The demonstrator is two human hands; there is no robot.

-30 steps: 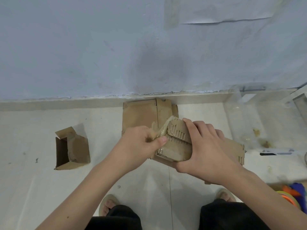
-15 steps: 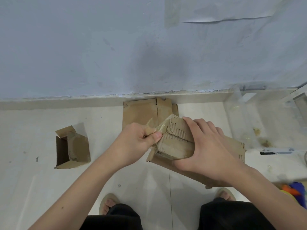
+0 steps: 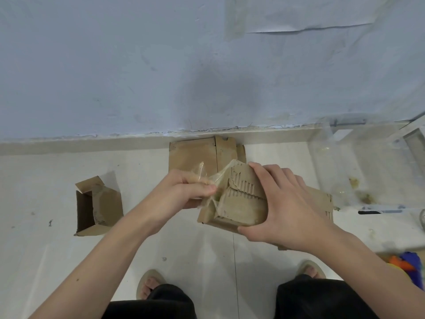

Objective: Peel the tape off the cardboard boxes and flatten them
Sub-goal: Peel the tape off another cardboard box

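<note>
Pale floor tiles (image 3: 57, 199) meet a blue-grey wall, and the person stands over them holding a small cardboard box (image 3: 241, 203) in the air. The right hand (image 3: 289, 203) wraps its fingers and thumb round the box; the left hand (image 3: 184, 194) pinches a strip of clear tape (image 3: 218, 178) half lifted from the torn flap. Peeling is under way; next comes a steady pull leftward until the strip frees. Three cardboard pieces show: this box, one open box (image 3: 99, 206) at left, one flattened box (image 3: 195, 155) by the wall.
</note>
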